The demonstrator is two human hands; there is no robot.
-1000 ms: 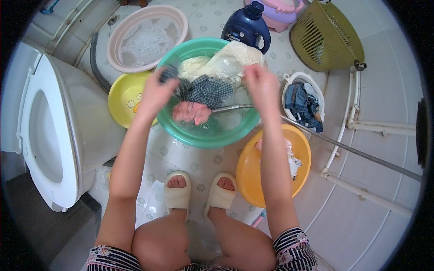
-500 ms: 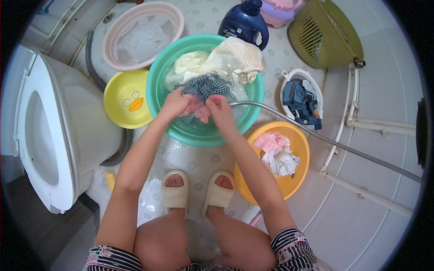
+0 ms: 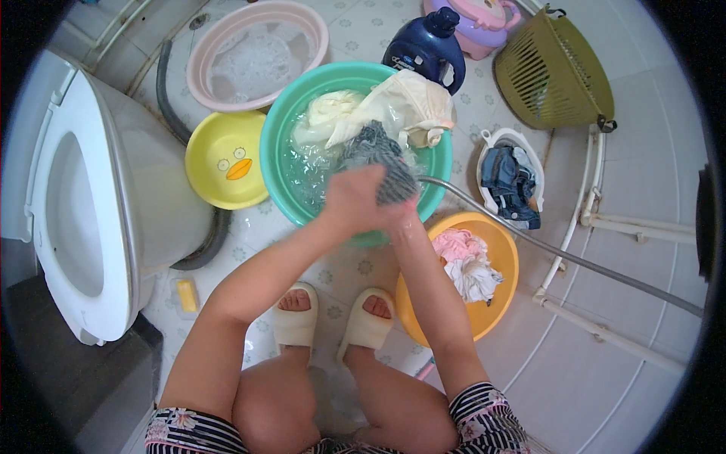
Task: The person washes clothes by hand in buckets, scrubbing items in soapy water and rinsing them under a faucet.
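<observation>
Over the near part of a green basin (image 3: 273, 170) with water in it, both my hands are closed on a wet dark checked cloth (image 3: 376, 155). My left hand (image 3: 354, 198) is smeared by motion at the cloth's left side. Partly hidden behind it and the cloth, my right hand (image 3: 401, 213) grips the cloth's near right end. Beyond the cloth, a cream garment (image 3: 412, 98) lies in the basin and hangs over its far right rim. A metal shower hose (image 3: 491, 203) runs over the basin's right rim toward the cloth.
Left of the basin are a yellow washbowl (image 3: 208, 170), a pink basin (image 3: 198, 68) of foamy water and a toilet (image 3: 125, 212). A blue detergent bottle (image 3: 423, 49) stands behind. To the right are an olive basket (image 3: 556, 72), a white container (image 3: 485, 144) of denim and an orange basin (image 3: 503, 314) of clothes.
My hands have brought the checked cloth nearer to me and to the right, lifting it and gathering it between them. The view has shifted slightly.
</observation>
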